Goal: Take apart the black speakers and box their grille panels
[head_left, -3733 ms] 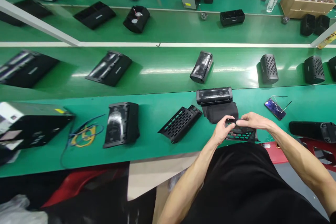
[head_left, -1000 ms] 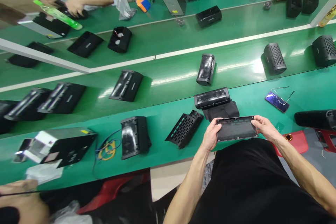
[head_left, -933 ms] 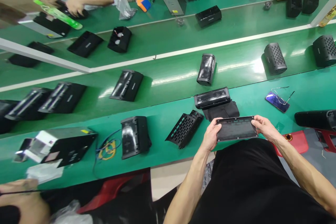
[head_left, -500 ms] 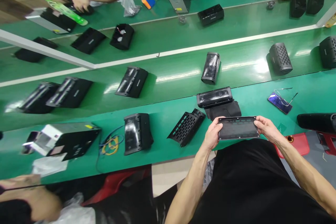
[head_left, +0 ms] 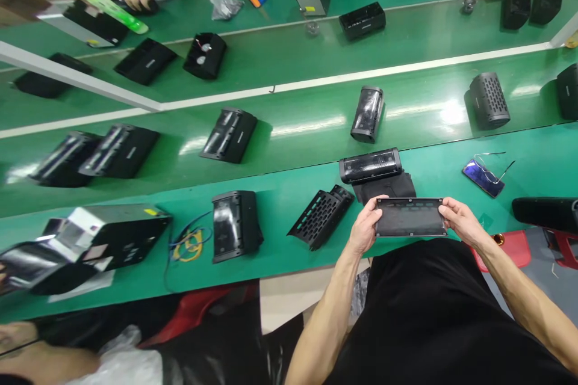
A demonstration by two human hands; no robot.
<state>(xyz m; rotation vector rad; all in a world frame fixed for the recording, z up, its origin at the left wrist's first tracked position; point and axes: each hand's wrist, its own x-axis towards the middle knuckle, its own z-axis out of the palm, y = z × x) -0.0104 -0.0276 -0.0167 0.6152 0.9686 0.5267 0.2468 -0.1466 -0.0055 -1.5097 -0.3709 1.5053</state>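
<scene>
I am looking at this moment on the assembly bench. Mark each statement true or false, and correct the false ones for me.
1. The left hand and the right hand both hold a flat black panel. True.
2. The right hand holds a screwdriver. False: it holds only the panel's edge.
3. A black speaker lies on a black cloth. True.
4. The eyeglasses lie left of the hands. False: they lie right of the hands, on a phone.

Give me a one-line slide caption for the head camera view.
The left hand and right hand hold a black panel above a green workbench, beside a slotted black cover.
</scene>
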